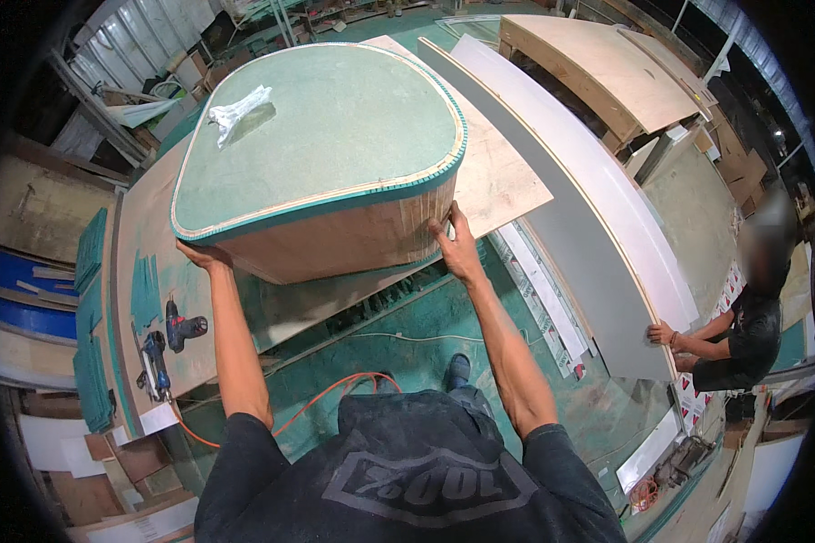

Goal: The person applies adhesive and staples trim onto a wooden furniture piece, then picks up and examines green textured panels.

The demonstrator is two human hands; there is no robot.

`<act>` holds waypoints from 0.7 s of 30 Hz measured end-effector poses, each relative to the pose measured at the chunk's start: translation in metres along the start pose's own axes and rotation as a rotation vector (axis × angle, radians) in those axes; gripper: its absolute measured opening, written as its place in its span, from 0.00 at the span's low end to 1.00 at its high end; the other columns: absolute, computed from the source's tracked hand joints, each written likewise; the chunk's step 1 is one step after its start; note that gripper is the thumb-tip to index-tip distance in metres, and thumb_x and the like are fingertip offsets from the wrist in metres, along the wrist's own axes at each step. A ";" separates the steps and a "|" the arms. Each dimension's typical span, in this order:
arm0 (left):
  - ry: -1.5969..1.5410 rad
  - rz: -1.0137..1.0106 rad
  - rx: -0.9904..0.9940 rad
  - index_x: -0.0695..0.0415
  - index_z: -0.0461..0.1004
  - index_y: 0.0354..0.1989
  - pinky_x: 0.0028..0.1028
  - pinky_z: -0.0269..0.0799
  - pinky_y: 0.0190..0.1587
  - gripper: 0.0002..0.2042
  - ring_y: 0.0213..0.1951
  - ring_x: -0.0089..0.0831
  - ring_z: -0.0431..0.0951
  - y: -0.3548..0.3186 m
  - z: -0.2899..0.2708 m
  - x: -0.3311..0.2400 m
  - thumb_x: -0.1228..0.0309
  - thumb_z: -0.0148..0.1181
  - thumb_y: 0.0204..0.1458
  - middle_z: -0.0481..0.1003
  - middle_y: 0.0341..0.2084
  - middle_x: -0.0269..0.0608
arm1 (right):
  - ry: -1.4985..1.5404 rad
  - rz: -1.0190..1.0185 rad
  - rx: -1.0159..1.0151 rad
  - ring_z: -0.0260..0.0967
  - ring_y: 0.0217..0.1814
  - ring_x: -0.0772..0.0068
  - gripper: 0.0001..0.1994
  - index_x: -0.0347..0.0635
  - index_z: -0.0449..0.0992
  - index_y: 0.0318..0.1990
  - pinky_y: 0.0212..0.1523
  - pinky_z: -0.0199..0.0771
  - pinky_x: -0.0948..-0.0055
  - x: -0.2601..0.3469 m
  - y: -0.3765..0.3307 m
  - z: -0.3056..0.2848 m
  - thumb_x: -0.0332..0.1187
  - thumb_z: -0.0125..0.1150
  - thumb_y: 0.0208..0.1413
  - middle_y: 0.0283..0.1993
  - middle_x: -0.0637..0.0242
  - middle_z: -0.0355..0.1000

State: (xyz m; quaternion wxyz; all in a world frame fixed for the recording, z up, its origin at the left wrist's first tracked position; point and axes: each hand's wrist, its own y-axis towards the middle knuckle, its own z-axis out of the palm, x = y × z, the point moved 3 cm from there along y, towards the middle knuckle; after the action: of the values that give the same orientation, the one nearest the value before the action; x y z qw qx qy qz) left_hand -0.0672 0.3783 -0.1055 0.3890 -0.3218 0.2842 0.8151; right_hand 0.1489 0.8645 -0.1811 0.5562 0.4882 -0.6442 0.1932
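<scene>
A large rounded wooden box [335, 240] with a green top and pale edge banding rests in front of me on a plywood-topped table. My left hand [206, 256] grips its near left corner, the fingers hidden behind the side. Against the near right side, my right hand [459, 249] holds the box with its thumb and fingers pressed on the wood. A crumpled white piece of cloth or plastic [238, 112] lies on the green top. Part of a plywood sheet [503, 181] shows beyond the box to the right.
On the table at left lie a cordless drill [184, 328], a second power tool [157, 366] and green strips [145, 290]. An orange hose [308, 409] crosses the floor near my feet. At right, a co-worker [743, 317] holds a long grey panel [561, 195].
</scene>
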 end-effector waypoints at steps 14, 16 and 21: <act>0.755 0.606 -0.073 0.69 0.74 0.51 0.38 0.67 0.59 0.15 0.51 0.44 0.75 -0.144 0.107 -0.083 0.71 0.52 0.61 0.75 0.49 0.51 | -0.537 0.690 0.611 0.76 0.35 0.51 0.15 0.39 0.81 0.35 0.37 0.73 0.52 -0.330 -0.366 -0.146 0.42 0.54 0.57 0.33 0.51 0.79; 0.760 0.691 0.046 0.67 0.74 0.52 0.37 0.66 0.59 0.14 0.52 0.41 0.75 -0.156 0.121 -0.092 0.73 0.54 0.61 0.76 0.49 0.49 | -0.924 0.327 0.979 0.80 0.35 0.53 0.12 0.46 0.83 0.32 0.37 0.78 0.55 -0.339 -0.450 -0.151 0.41 0.57 0.52 0.32 0.53 0.80; 1.070 1.000 0.415 0.63 0.76 0.47 0.37 0.66 0.57 0.12 0.50 0.45 0.76 -0.210 0.195 -0.062 0.70 0.55 0.60 0.77 0.46 0.50 | -0.454 1.211 0.990 0.80 0.42 0.48 0.17 0.37 0.82 0.38 0.43 0.78 0.53 -0.339 -0.535 -0.178 0.43 0.58 0.56 0.37 0.52 0.82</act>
State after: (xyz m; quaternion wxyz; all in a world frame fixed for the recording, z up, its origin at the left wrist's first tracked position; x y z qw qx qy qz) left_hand 0.0756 0.6017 0.0191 -0.1649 -0.4265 0.6934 0.5569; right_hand 0.6614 0.9059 -0.5910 -0.0691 0.2717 -0.7334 0.6193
